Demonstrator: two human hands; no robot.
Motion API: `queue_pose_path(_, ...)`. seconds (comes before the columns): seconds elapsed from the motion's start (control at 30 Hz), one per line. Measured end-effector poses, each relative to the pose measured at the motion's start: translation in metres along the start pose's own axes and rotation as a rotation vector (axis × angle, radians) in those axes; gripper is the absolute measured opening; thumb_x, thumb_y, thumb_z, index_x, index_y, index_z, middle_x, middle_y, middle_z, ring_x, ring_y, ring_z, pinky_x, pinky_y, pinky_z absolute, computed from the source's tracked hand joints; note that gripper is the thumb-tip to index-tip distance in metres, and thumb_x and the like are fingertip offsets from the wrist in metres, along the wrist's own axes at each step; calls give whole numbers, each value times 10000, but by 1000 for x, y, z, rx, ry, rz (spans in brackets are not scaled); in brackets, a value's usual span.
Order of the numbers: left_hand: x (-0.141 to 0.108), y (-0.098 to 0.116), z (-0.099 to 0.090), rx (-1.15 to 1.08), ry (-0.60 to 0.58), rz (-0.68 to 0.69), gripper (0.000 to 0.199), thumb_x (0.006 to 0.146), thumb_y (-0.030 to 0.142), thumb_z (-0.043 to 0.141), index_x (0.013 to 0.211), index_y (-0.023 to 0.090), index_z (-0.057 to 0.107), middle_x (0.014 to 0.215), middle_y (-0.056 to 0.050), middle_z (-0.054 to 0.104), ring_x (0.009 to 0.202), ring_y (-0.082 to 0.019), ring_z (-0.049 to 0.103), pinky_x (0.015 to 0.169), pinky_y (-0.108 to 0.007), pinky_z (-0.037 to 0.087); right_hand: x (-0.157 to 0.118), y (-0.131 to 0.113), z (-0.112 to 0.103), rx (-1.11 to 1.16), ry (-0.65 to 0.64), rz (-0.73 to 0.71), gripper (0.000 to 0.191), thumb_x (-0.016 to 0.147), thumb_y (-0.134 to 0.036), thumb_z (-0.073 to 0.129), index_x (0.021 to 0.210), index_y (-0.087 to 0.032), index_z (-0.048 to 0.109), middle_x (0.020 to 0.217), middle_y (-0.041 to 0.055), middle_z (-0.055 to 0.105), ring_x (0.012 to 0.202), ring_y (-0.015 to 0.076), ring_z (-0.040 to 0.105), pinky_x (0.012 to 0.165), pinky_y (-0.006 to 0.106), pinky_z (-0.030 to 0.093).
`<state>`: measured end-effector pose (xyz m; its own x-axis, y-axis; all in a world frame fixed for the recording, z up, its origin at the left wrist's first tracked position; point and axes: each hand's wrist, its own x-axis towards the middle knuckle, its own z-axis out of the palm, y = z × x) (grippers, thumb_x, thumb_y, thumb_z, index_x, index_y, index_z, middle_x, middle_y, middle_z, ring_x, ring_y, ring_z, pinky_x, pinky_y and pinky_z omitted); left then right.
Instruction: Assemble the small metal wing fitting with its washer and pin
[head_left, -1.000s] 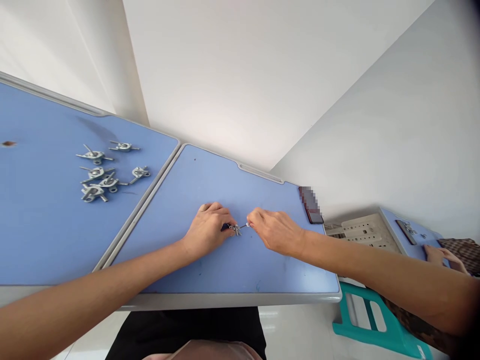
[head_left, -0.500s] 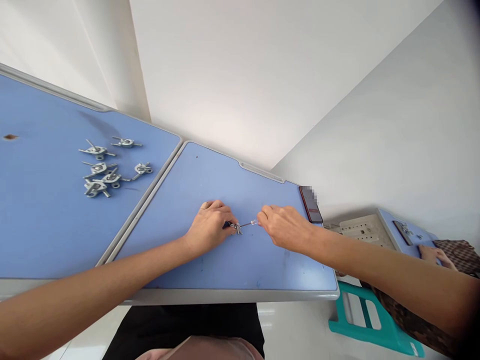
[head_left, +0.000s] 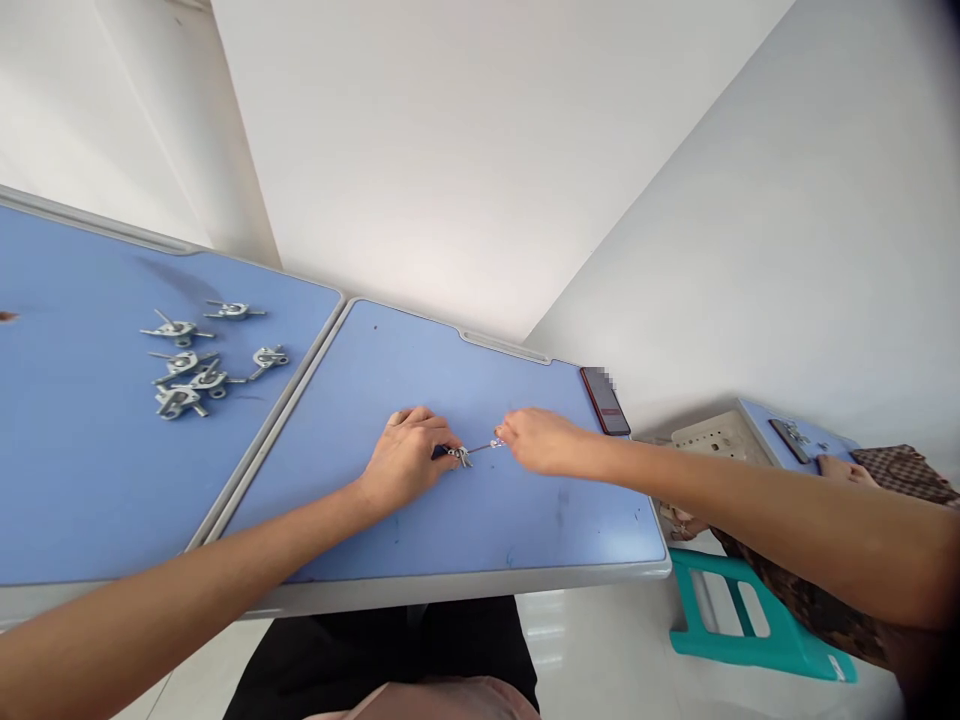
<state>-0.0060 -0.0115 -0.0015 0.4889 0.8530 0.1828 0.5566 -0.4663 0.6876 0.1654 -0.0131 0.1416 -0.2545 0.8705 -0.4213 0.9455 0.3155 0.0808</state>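
Observation:
Over the right-hand blue desk, my left hand [head_left: 411, 455] is closed, pinching a small silver metal valve [head_left: 461, 457] against the desk top. A dark part of that piece shows between thumb and fingers; the rest is hidden by them. My right hand [head_left: 536, 440] is closed around the clear handle of a thin screwdriver [head_left: 484, 447]. The shaft points left and its tip meets the valve, though the exact contact point is too small to make out.
Several similar metal valves [head_left: 187, 375] lie grouped on the left desk [head_left: 82, 480]. A phone [head_left: 606, 402] rests at the right desk's far right corner. A teal stool [head_left: 757, 640] stands at right. Beyond it, another person's hand [head_left: 844, 468] is at a further desk.
My view has shifted and tilted slightly. My right hand has turned at the wrist around the screwdriver handle. The left hand keeps the same pinch on the valve.

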Motion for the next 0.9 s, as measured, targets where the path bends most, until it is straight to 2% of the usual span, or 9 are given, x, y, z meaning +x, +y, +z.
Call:
queue_pose_path(0.07, 0, 0, 0, -1, -3, -3, 82, 833, 248, 683, 890, 264, 740, 923, -5, 714, 960, -231, 568, 943, -429, 368, -6, -6, -4, -54, -53, -44, 142, 926, -145, 509, 1048, -165, 580, 604, -4, 615, 452, 154, 523, 439, 270, 294)
queue_pose_path(0.13, 0, -1, 1, -3, -1, -1, 78, 828, 252, 692, 882, 272, 744, 931, -5, 715, 968, -233, 571, 951, -429, 369, -11, -9, -8, -166, -106, -129, 313, 874, -56, 531, 1173, -140, 493, 766, 25, 665, 526, 159, 561, 449, 272, 267)
queue_pose_path(0.23, 1, -2, 1, -10, 4, -1, 70, 821, 260, 703, 876, 271, 746, 935, -1, 719, 979, -233, 573, 962, -431, 365, -13, -6, -7, -341, -102, -261, 310, 857, 16, 553, 1123, -138, 507, 919, 57, 667, 619, 140, 589, 470, 260, 235)
queue_pose_path(0.3, 1, -2, 1, -12, -4, -3, 67, 825, 269, 700, 873, 264, 746, 921, 2, 722, 974, -229, 570, 964, -433, 361, -11, 3, -2, -393, -61, -321, 78, 961, -97, 531, 1023, -137, 558, 863, 53, 654, 627, 133, 579, 478, 259, 219)
queue_pose_path(0.33, 1, -2, 1, -14, -8, -4, 67, 829, 275, 695, 871, 263, 746, 910, 4, 722, 968, -228, 567, 961, -434, 360, -11, 7, 2, -388, -19, -347, 93, 1003, -184, 507, 973, -138, 582, 833, 50, 646, 621, 130, 568, 480, 261, 215)
queue_pose_path(0.4, 1, -2, 1, -19, -6, 1, 70, 837, 286, 684, 861, 264, 745, 899, 3, 723, 957, -227, 564, 950, -434, 360, -11, 17, 9, -312, 107, -401, 239, 1025, -306, 484, 922, -145, 628, 817, 47, 639, 616, 123, 551, 491, 258, 237)
queue_pose_path(0.53, 1, -2, 1, -33, -6, 15, 83, 848, 292, 665, 863, 271, 744, 908, -2, 728, 962, -231, 562, 944, -438, 355, -18, 29, 19, 20, 340, -439, 198, 1006, -269, 523, 1003, -158, 686, 851, 38, 665, 685, 118, 583, 609, 241, 391)
queue_pose_path(0.67, 1, -3, 1, -44, -16, -7, 84, 845, 280, 666, 875, 271, 745, 898, 4, 724, 953, -222, 556, 941, -435, 353, -22, 35, 26, 193, 337, -429, 187, 992, -232, 539, 1022, -176, 716, 879, 37, 685, 724, 122, 613, 683, 241, 458)
queue_pose_path(0.9, 0, 0, -2, -56, -13, -27, 71, 824, 263, 696, 865, 288, 749, 914, 8, 721, 955, -227, 558, 926, -429, 354, -21, 44, 34, 198, 355, -418, 222, 1000, -221, 507, 1039, -181, 722, 883, 47, 669, 722, 124, 608, 689, 245, 479)
